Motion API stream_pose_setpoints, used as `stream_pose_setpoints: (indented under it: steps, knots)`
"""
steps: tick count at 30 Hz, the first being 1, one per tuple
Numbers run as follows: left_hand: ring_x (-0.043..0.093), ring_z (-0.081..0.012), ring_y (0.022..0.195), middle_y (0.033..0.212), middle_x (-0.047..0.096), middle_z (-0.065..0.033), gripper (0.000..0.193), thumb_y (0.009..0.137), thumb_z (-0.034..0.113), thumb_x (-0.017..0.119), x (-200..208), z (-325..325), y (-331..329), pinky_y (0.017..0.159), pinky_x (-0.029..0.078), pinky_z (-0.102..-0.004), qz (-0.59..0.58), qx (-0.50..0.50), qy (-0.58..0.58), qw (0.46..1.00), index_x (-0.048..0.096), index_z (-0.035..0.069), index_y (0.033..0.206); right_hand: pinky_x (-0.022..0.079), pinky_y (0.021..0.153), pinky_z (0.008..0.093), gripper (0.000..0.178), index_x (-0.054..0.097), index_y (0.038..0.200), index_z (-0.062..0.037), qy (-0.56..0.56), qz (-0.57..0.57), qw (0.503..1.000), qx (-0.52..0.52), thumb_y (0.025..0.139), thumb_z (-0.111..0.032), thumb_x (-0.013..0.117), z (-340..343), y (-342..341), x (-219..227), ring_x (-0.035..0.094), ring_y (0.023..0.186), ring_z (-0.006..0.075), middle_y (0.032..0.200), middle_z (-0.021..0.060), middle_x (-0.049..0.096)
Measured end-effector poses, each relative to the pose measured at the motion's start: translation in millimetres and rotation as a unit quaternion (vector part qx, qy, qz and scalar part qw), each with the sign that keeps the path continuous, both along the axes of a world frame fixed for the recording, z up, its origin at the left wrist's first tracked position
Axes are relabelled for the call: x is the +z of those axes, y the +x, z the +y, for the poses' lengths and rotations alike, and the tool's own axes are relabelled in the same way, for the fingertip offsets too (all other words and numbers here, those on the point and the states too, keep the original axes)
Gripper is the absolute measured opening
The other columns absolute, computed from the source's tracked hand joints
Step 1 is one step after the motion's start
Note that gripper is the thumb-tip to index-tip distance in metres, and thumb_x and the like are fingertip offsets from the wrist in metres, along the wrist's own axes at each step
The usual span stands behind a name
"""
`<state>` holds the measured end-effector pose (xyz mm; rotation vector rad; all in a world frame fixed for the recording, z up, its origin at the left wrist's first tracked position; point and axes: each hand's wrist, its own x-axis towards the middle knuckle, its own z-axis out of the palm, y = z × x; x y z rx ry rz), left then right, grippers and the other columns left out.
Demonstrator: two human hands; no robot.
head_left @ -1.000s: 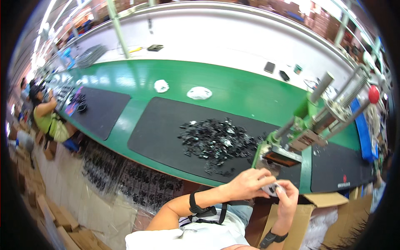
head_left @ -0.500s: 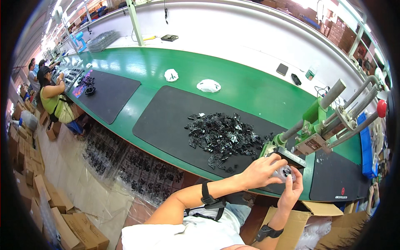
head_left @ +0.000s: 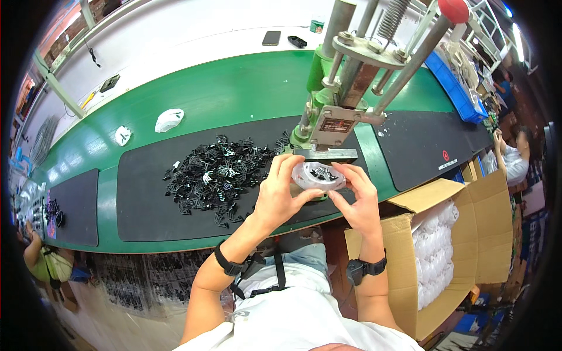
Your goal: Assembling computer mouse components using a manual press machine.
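Gripping a translucent cup point(head_left: 317, 182) between them in the head view, black pieces point(head_left: 322, 172) already inside, the left hand point(head_left: 277, 196) and right hand point(head_left: 360, 202) face a press point(head_left: 336, 126) at twelve o'clock, a big black heap point(head_left: 216, 178) left loose at nine.

Left hand point(head_left: 276, 196): gripping, fingers point(head_left: 283, 167) curved inward, thumb point(head_left: 308, 196) extended toward the right hand.
Right hand point(head_left: 362, 203): gripping, fingers bent inward, thumb point(head_left: 339, 202) angled toward the left thumb.
Thumb tips: near each other.
Left forearm point(head_left: 236, 248): slants up and rightward from a bent elbow point(head_left: 203, 286).
Right forearm point(head_left: 373, 248): nearly upright in view.
Hand height: roughly level.
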<state>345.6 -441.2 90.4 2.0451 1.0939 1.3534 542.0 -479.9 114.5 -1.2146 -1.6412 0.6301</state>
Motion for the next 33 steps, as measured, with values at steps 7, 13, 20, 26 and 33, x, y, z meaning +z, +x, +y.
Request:
stream_pose_setpoints:
  steps: [7,13,20,26,33]
  knots:
    - [0.068,-0.019,0.083,0.121,0.051,-0.012,0.063,0.065,0.018,0.09,-1.8,0.9,10.9,0.065,0.062,-0.0284,-0.029,0.074,-0.004,0.997,0.056,0.002,0.116,0.052,0.083,0.0366,0.044,0.066,0.117,-0.0044,0.087,-0.111,0.989,-0.037,0.074,-0.002,0.074,12.3,-0.6,13.1,0.065,0.097,0.0297,0.113,0.0138,0.063]
    - [0.069,-0.0194,0.085,0.118,0.055,-0.0127,0.061,0.068,0.018,0.089,-4.6,13.3,14.7,0.065,0.062,-0.0289,-0.014,0.083,-0.023,0.996,0.056,0.001,0.116,0.057,0.077,0.0344,0.038,0.067,0.117,-0.0064,0.061,-0.094,0.99,-0.081,0.079,-0.002,0.072,24.7,-9.7,3.2,0.067,0.095,0.0258,0.117,0.0102,0.064]
    - [0.068,-0.0197,0.089,0.115,0.061,-0.0117,0.058,0.072,0.016,0.086,-7.7,21.1,10.8,0.066,0.06,-0.0295,-0.02,0.037,-0.037,0.998,0.057,0.001,0.119,0.061,0.067,0.0312,0.036,0.067,0.118,-0.0067,0.057,-0.07,0.99,-0.107,0.082,-0.003,0.07,20.9,-17.5,-3.6,0.07,0.091,0.0226,0.122,0.0092,0.064]
    - [0.068,-0.0178,0.087,0.115,0.062,-0.0115,0.057,0.071,0.015,0.087,-13.2,22.8,16.6,0.065,0.058,-0.0273,-0.043,0.027,-0.041,0.998,0.058,0.001,0.118,0.053,0.072,0.0247,0.039,0.06,0.126,-0.001,0.121,-0.062,0.955,-0.263,0.087,-0.004,0.066,7.2,2.9,60.8,0.066,0.087,0.0151,0.12,0.0119,0.063]
    - [0.068,-0.0187,0.088,0.115,0.064,-0.0137,0.056,0.071,0.014,0.087,-10.7,24.2,18.2,0.064,0.058,-0.0281,-0.053,0.025,-0.056,0.997,0.059,0.0,0.117,0.041,0.098,0.0309,0.053,0.042,0.138,0.0068,0.217,0.106,0.97,0.032,0.089,-0.009,0.055,48.9,-8.1,152.0,0.055,0.11,0.0196,0.116,0.014,0.058]
